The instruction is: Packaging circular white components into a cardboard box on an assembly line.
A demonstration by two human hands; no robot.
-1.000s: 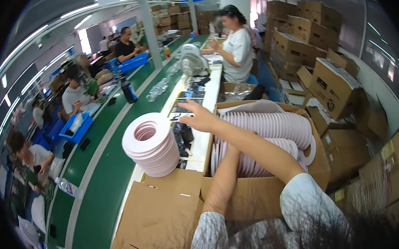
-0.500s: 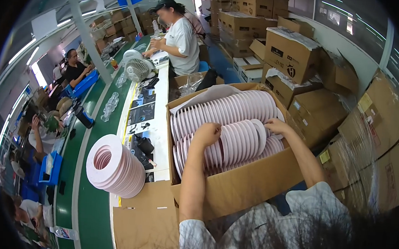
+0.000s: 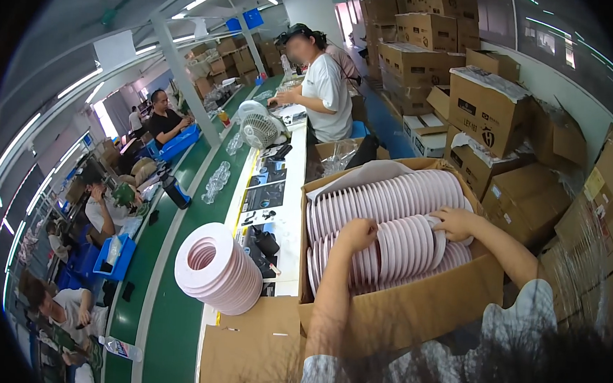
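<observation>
A long green belt (image 3: pixel 176 317) is stretching from near left to far centre. A pile of brown cartons (image 3: pixel 490 122) is rising at far right. Nearer, an open cardboard box (image 3: pixel 411 314) is standing to the right of a white tabletop (image 3: pixel 294 184), which is running along the belt's right side. A flat piece of cardboard (image 3: pixel 247 353) is lying at the near end, left of the box. A co-worker in a white shirt (image 3: pixel 328 98) is standing at the far side of the box, facing the tabletop.

Inside the box, thin pinkish-white rings are lying on edge in a far row (image 3: pixel 394 195) and a near row (image 3: pixel 408 248). More such rings are forming an upright stack (image 3: pixel 222 278) left of the box, next to the flat cardboard.

A small pale fan (image 3: pixel 260 125) is standing beyond the stack, and a blue bin (image 3: pixel 114 258) is resting at far left.

Both hands are reaching into the near row. The left hand (image 3: pixel 358 235) is curling down among the rings, its fingertips hidden, so its grip cannot be told. The right hand (image 3: pixel 457 224) is touching the row's right end with bent fingers; whether they are gripping cannot be told.

A clear plastic bottle (image 3: pixel 123 349) is lying at near left.
</observation>
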